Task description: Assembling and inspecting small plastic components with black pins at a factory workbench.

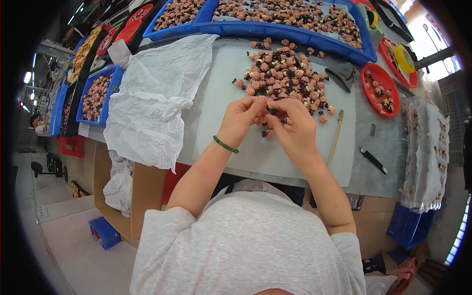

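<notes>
My left hand (242, 116), with a green bead bracelet (225, 144) on its wrist, and my right hand (296, 124) meet over the near edge of a loose pile of small figurine pieces (290, 73). Each piece is a knobbly pink ball with black and cream parts. Between my pinched fingertips is one small piece (269, 109) with a dark part showing; the fingers hide most of it. Both hands are closed around it. A few loose pieces (268, 133) lie just under my fingers on the white sheet (221, 142).
Behind the pile, a divided blue tray (305, 37) holds many pink pieces. Crumpled white paper (152, 98) and a smaller blue bin (119, 78) are at left. At right are a pencil (336, 137), a black-handled tool (373, 161), a grey cloth (341, 75) and a red tray (366, 88).
</notes>
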Motion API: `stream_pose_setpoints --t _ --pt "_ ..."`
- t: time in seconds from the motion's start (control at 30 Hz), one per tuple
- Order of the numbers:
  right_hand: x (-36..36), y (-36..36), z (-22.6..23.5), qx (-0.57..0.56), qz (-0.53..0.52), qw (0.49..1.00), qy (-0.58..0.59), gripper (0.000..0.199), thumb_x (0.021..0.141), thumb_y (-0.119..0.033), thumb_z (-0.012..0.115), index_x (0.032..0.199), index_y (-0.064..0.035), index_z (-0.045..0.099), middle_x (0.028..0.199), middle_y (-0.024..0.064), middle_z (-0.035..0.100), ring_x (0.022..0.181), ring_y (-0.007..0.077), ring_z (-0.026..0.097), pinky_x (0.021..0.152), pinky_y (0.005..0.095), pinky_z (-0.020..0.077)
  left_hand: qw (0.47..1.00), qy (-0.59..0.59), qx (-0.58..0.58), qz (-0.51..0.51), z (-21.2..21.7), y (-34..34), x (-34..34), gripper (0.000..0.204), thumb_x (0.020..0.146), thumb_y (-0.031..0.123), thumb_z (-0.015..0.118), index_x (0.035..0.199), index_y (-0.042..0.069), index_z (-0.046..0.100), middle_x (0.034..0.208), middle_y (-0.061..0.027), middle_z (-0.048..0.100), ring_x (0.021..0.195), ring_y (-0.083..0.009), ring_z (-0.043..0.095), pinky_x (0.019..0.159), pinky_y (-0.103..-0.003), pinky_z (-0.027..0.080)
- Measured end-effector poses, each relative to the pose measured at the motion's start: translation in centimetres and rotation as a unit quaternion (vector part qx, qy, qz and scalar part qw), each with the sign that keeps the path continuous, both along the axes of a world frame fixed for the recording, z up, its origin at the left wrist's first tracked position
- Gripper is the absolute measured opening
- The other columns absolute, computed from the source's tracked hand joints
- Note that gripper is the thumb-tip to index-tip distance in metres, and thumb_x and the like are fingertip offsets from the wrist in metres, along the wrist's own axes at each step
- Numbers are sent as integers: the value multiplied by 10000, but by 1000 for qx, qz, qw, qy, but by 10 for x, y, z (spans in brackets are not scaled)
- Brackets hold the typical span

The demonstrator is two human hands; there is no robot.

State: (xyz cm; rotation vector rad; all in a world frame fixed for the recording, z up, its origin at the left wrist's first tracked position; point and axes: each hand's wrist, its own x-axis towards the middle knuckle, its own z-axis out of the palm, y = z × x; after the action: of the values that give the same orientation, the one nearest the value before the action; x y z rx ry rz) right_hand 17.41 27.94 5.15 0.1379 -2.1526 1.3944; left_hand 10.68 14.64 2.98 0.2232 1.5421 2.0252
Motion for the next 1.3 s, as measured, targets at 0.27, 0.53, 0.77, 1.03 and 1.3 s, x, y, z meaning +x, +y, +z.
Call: stream_pose_setpoints --t 0.27,0.53,0.77,1.03,1.3 --pt "28 -29 -34 -304 19 950 -69 268 785 17 616 1040 37 536 958 102 586 845 147 584 724 251 502 998 37 52 -28 -7 -18 17 232 865 146 554 1028 -12 603 799 -23 604 673 -70 516 607 -209 432" --pt "42 -50 -35 -62 -78 994 44 252 718 49 657 960 14 595 916 106 600 855 177 592 729 264 497 981 -86 167 -52 -5 -33 37 258 899 111 472 1107 -22 547 986 -86 601 889 -137 572 763 -256 471" --pt "38 -30 -38 153 -146 977 8 231 688 -12 691 904 -25 608 862 85 580 770 195 581 595 297 475 983 -132 125 35 -7 -53 32 224 889 103 468 1078 -6 518 948 -78 575 839 -165 588 754 -294 493" --pt "34 -29 -35 171 -86 975 -115 125 758 -53 634 855 -2 574 879 82 537 732 175 572 609 270 471 987 -148 62 -17 -7 -48 26 225 894 148 453 1041 0 538 804 -16 534 675 -85 500 593 -207 419" --pt "37 -39 -27 -482 40 866 -126 91 854 -41 535 935 -4 517 933 62 537 813 147 574 666 269 516 990 -114 7 -77 0 -26 35 281 907 246 477 1038 12 559 785 4 544 661 -60 474 561 -187 386"
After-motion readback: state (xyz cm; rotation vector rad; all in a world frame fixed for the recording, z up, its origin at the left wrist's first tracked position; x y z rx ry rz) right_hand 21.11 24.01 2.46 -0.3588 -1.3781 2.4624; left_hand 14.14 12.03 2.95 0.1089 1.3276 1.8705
